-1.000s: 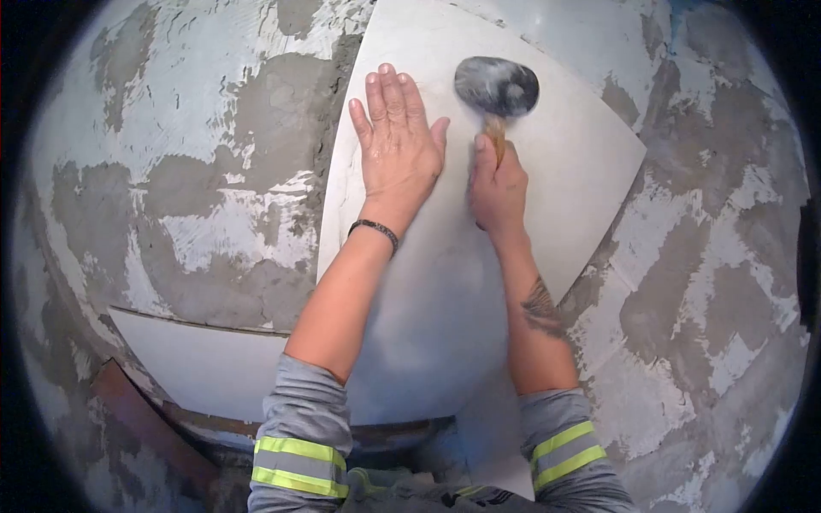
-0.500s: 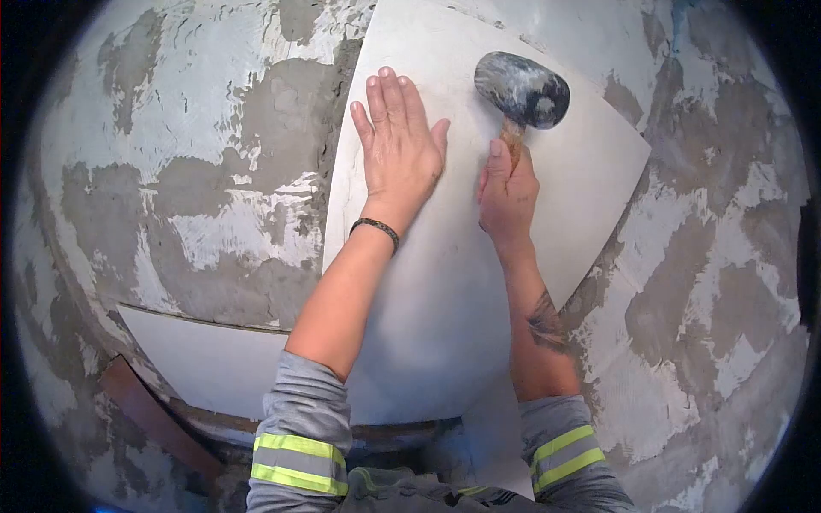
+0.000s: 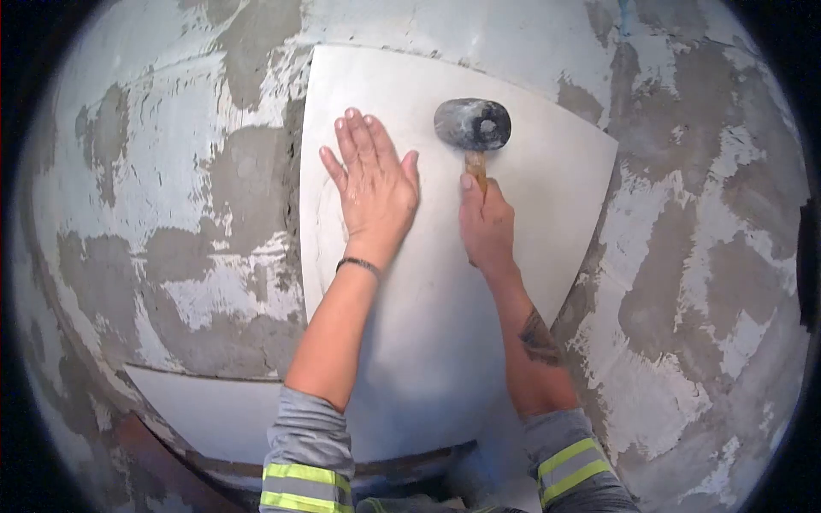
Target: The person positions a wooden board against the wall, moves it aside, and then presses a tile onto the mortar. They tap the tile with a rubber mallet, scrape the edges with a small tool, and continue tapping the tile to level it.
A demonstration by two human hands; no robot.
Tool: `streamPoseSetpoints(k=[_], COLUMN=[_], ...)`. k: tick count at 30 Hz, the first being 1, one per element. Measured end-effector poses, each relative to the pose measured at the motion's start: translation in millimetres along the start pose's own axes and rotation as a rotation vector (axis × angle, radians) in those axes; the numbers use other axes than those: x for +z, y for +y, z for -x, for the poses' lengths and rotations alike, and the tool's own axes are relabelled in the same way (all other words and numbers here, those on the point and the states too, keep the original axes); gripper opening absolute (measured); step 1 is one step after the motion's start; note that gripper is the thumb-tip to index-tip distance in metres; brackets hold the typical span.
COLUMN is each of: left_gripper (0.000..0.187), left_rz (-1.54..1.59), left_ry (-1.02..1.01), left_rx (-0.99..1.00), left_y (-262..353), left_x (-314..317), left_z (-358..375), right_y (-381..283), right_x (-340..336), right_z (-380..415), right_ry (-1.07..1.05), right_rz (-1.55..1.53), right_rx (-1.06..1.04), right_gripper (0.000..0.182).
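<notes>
A large white tile (image 3: 530, 205) stands against the rough wall in front of me. My left hand (image 3: 375, 192) lies flat on its upper left part, fingers stretched upward and thumb apart. In my right hand (image 3: 489, 221) is a rubber mallet (image 3: 473, 125), gripped by its wooden handle with the thumb along it. The mallet's dark, white-smeared head overlaps the upper middle of the tile, to the right of my left hand. Most of the handle is hidden inside my fist.
The wall (image 3: 248, 179) around the tile is grey with patchy whitish mortar. At lower left is another white tile (image 3: 205, 410), its top edge lower than the big one's. A reddish-brown strip (image 3: 162, 466) slants below it.
The view has tilted upward, so the tile's top left corner now shows. The mallet head has turned more level and sits closer to the tile. My left hand stays flat on the tile.
</notes>
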State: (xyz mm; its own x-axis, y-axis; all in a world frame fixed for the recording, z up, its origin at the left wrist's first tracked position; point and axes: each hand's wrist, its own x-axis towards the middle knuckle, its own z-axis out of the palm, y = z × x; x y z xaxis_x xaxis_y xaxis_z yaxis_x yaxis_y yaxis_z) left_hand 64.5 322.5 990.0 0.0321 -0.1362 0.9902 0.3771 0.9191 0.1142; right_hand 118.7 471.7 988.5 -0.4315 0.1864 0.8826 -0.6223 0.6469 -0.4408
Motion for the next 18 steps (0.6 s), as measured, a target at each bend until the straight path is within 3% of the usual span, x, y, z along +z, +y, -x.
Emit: streamPoseSetpoints(k=[3,5,9,11,12,18], left_gripper=[0.075,0.076,0.075,0.074,0.074,0.067], left_rz=[0.03,-0.01,-0.012,-0.023,-0.044,-0.05], left_ry=[-0.013,-0.03,-0.054,-0.038,-0.035,0.029], left_rx=[-0.024,-0.028,-0.043,-0.035,-0.027,-0.058], left_y=[2.3,0.2,0.7,-0.6,1.1,26.2], left_x=[1.4,2.3,0.8,0.6,0.2,12.0], left_z=[-8.4,-5.7,-6.2,-9.9,-6.8,-10.6], right_y=[18.8,14.6,-0.4,14.2,30.0,16.5], right_x=[9.6,11.9,3.7,12.7,18.7,-17.5], right_z=[10.5,5.4,3.7,9.9,4.2,12.2], right_ry=[0.16,0.078,0.0,0.187,0.167,0.055], right_rz=[-0.104,0.105,0.002,-0.057,0.056,-0.014], right_rx=[-0.154,-0.088,-0.013,-0.245,-0.224,0.041], right_gripper=[0.035,0.033,0.032,0.032,0.033,0.036])
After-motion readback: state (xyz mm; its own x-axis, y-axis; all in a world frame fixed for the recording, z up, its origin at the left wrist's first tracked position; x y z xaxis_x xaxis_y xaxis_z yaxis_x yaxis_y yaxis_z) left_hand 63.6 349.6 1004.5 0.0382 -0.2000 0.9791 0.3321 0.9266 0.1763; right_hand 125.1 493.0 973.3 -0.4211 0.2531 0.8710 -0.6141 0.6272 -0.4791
